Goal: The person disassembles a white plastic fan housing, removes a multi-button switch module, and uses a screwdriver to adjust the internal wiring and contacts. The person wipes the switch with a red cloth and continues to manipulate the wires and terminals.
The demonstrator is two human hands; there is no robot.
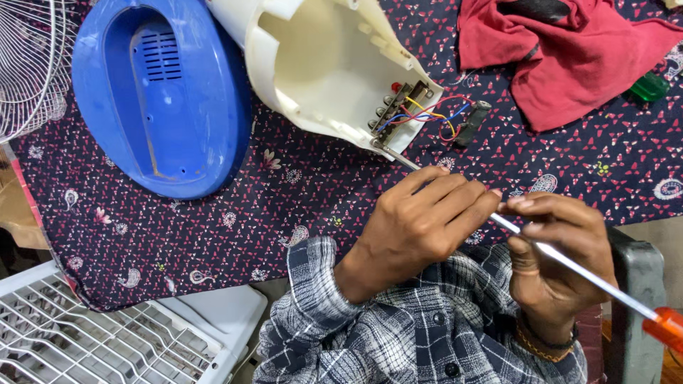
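Steel-shafted screwdriver (569, 264) (stiff, thin, light): we pinch its shaft with left hand (420, 220) and right hand (558, 245), tip at the white housing (320, 64) on the patterned cloth (299, 192).

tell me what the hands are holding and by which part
Both hands hold a long screwdriver by its bare metal shaft: the left hand nearer the tip, the right hand further back. The orange handle is not gripped.

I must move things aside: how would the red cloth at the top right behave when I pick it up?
The red cloth lies crumpled in soft folds, so it probably hangs limp and feels light. It partly covers a green object, which might shift or roll when the cloth lifts.
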